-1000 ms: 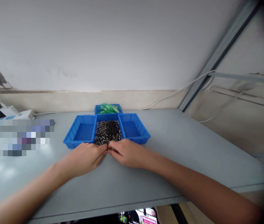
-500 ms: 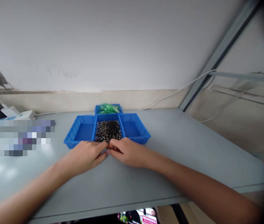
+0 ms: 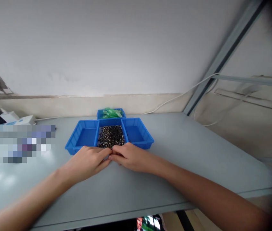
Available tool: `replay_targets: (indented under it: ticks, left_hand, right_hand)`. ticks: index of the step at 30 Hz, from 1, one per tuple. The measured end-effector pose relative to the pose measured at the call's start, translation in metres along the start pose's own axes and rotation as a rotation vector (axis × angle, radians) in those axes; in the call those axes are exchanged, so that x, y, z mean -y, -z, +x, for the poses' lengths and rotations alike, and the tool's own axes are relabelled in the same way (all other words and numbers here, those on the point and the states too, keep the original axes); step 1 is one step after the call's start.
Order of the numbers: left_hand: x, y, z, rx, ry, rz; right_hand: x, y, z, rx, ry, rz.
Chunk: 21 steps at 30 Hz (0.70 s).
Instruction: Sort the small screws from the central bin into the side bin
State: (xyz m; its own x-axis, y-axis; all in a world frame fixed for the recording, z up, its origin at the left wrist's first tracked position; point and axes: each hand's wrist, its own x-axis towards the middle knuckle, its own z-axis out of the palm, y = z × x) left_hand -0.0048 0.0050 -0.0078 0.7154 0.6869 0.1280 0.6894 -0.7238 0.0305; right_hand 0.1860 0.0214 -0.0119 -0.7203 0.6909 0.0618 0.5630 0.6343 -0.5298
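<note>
From far off, I see my left hand (image 3: pixel 88 162) and right hand (image 3: pixel 132 157) meet at the fingertips, by the near end of the middle blue tray (image 3: pixel 110 122). The fingers hide the middle, so I can't tell if either grip has anything in it. Small dark, shiny bits (image 3: pixel 110 134) lie heaped in that tray. A loose pinch could drop one on the table (image 3: pixel 179 150); a hard bump could spill lots.
</note>
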Motion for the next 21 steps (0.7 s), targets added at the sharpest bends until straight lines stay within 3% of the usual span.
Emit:
replay_targets:
  ticks: [11,18,21]
  left_hand:
    - [-0.0001,0.0026,-0.0014,-0.05,0.042,-0.025]
    - [0.0001,0.0018,-0.0024,-0.119,0.069,-0.011]
    - [-0.001,0.0028,-0.0018,-0.121,0.099,-0.011]
  right_hand:
    - [0.0022,0.0011,-0.0036,0.036,-0.072,0.017]
    - [-0.0034,-0.004,0.0001,0.089,-0.068,0.242]
    - [0.0003,-0.0031,0.0002,0.055,-0.021,0.188]
